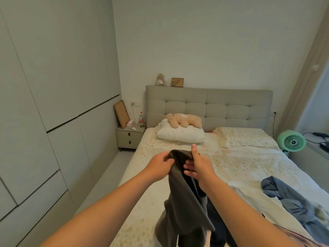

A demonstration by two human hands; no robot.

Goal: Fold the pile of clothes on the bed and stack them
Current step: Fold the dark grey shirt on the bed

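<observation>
Hanging closest to me, over the near end of the bed (231, 157), is a dark grey garment (183, 202) — I've got its top edge pinched in both hands. Left hand (161, 165) is clenched on the cloth; right hand (197, 163) grips it with thumb raised. Crumpled blue clothes (288, 198) lie right of it.

Both hands (161, 166) (197, 164) grip a dark grey garment (185, 202), perhaps trousers, above the bed (240, 163).
</observation>
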